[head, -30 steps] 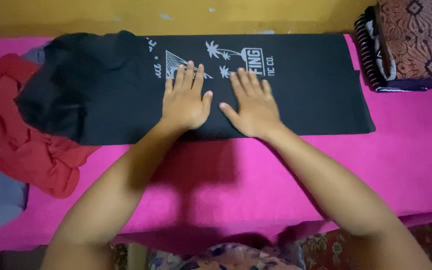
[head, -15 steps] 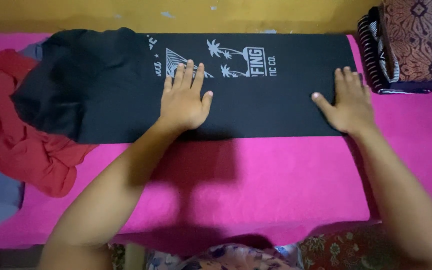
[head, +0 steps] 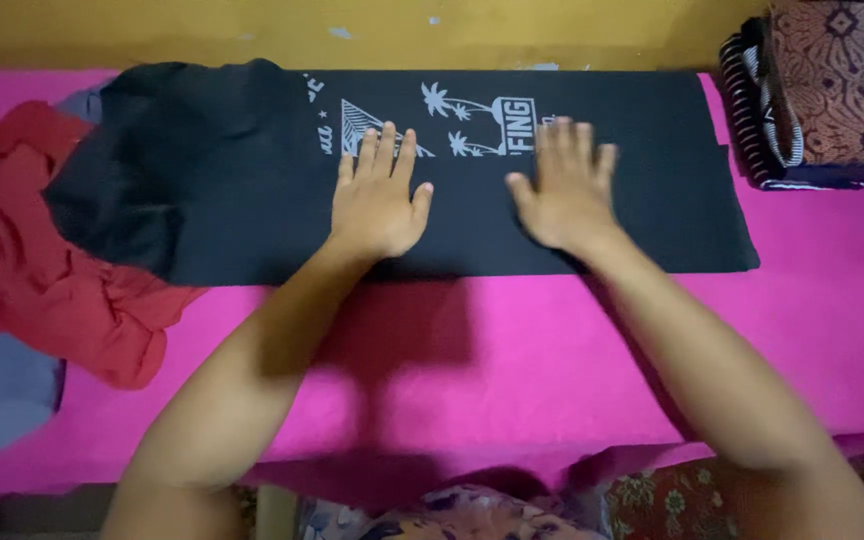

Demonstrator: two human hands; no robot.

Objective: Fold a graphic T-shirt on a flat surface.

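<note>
- Part of the black T-shirt [head: 252,190] is bunched at its left end, so the folds there cannot be made out; its white print is partly covered by both hands.
- Blur smears the right hand [head: 564,190], laid flat with fingers spread, gripping nothing.
- The left hand [head: 377,200] is pressed flat and open on the shirt, which is spread on the pink sheet [head: 512,360].
- Half a second ago the right hand was at the shirt's right end; it is now seen near the middle, beside the left.
- The red cloth [head: 42,290] and patterned folded pile [head: 832,90] are cut by the frame.
</note>
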